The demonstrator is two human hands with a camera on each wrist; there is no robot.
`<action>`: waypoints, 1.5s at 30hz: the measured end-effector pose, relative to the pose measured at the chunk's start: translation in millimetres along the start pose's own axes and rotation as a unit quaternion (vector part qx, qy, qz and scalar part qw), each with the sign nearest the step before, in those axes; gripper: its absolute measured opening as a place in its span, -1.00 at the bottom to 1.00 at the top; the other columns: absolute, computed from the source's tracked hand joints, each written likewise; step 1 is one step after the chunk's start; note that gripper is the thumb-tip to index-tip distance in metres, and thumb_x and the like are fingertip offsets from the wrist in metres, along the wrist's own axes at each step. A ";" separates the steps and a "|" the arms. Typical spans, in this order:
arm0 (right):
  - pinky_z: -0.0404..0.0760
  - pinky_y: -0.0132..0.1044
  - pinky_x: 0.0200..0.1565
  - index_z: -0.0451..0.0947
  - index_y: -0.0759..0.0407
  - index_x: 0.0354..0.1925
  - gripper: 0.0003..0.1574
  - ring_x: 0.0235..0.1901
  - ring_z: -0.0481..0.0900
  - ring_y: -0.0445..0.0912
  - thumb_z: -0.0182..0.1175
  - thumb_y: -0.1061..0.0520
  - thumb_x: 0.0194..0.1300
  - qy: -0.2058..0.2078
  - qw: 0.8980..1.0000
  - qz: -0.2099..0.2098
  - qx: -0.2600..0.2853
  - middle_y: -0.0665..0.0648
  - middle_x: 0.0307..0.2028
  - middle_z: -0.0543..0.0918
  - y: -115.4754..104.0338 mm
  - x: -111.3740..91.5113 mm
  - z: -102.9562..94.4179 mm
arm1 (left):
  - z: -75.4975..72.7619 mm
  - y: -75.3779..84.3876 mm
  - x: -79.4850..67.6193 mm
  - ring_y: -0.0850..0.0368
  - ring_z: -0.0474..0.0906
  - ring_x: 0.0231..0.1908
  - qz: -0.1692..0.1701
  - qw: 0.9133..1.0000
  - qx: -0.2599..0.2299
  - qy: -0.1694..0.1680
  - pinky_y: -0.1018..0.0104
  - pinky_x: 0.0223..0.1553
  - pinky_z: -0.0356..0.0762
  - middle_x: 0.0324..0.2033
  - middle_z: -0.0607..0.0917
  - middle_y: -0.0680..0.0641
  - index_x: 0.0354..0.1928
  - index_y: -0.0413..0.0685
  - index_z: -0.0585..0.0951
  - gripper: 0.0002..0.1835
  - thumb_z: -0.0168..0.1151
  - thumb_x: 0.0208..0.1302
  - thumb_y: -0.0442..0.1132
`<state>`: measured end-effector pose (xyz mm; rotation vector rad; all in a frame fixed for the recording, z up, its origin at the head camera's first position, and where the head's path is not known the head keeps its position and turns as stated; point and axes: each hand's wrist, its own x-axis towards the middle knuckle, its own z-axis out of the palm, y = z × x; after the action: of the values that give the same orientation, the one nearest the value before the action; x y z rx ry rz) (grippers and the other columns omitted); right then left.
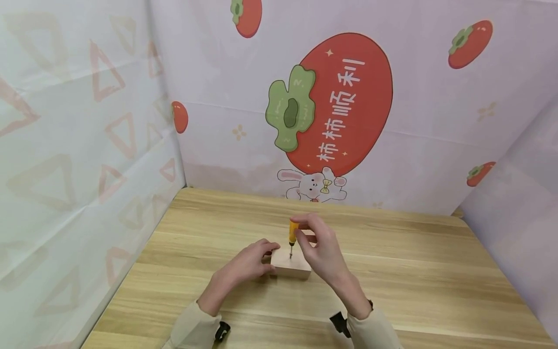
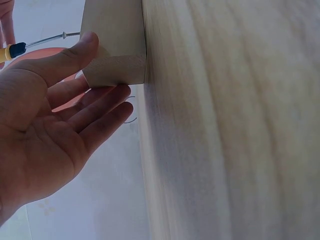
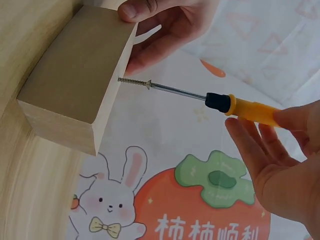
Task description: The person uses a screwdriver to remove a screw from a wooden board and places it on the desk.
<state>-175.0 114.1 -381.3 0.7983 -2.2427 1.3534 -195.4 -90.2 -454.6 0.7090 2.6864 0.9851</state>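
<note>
A pale wooden block [image 1: 290,273] lies flat on the table. My left hand [image 1: 247,264] grips its left end, thumb on the near side and fingers round the far side. From the block's top face stands a metal screw [image 3: 134,82], most of its thread showing. A screwdriver [image 3: 252,111] with a yellow handle and black collar stands upright over it, the shaft's tip at the screw head. My right hand [image 1: 324,249] holds the handle near its top between thumb and fingers. In the left wrist view, the left thumb [image 2: 80,52] presses the block's edge.
The wood-grain table [image 1: 418,271] extends around the block on all sides. Behind it hangs a white cloth [image 1: 218,145] printed with persimmons and a rabbit. Another patterned cloth [image 1: 78,169] borders the left side. A black strap [image 1: 222,331] shows at the left wrist.
</note>
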 end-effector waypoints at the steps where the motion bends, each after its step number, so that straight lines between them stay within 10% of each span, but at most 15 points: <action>1: 0.73 -0.32 -0.21 0.60 0.10 0.01 -0.59 -0.15 0.66 -0.07 0.32 0.39 0.22 0.003 1.000 0.000 -0.002 0.06 -0.09 0.61 0.5 -0.4 0.7 | 0.1 -0.2 0.0 -0.05 0.58 0.10 0.001 1.000 0.000 0.000 0.02 0.14 0.55 0.04 0.60 -0.12 0.27 -0.19 0.52 -0.41 0.43 0.20 -0.20; 11: 0.73 -0.33 -0.30 0.63 0.14 -0.08 -0.63 -0.28 0.71 -0.07 0.42 0.36 0.13 0.057 0.997 0.004 -0.055 0.06 -0.20 0.60 0.0 -1.9 1.9 | 0.1 1.4 -1.3 -0.07 0.57 0.11 -0.002 1.000 -0.003 -0.003 0.02 0.14 0.56 0.05 0.60 -0.13 0.28 -0.19 0.51 -0.41 0.42 0.22 -0.20; 23: 0.75 -0.24 -0.21 0.61 0.14 -0.03 -0.62 -0.13 0.69 -0.05 0.29 0.43 0.21 0.022 1.000 0.001 0.005 0.13 -0.10 0.66 1.7 -2.9 -2.1 | 0.1 1.0 -2.0 -0.07 0.57 0.13 -0.006 1.000 -0.008 -0.006 0.02 0.16 0.55 0.06 0.59 -0.10 0.28 -0.17 0.51 -0.41 0.41 0.23 -0.19; 45: 0.73 -0.30 -0.33 0.66 0.10 -0.14 -0.62 -0.28 0.72 -0.09 0.30 0.46 0.11 0.052 0.998 -0.014 -0.040 0.04 -0.20 0.68 -8.7 -1.2 5.6 | -1.9 2.4 -2.4 -0.04 0.56 0.12 -0.006 1.000 -0.001 0.000 0.01 0.16 0.53 0.08 0.60 -0.10 0.29 -0.16 0.51 -0.42 0.40 0.23 -0.21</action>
<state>-168.7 106.2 -378.8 0.7142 -2.1822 1.2547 -193.1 -90.8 -451.6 0.6905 2.6853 0.9853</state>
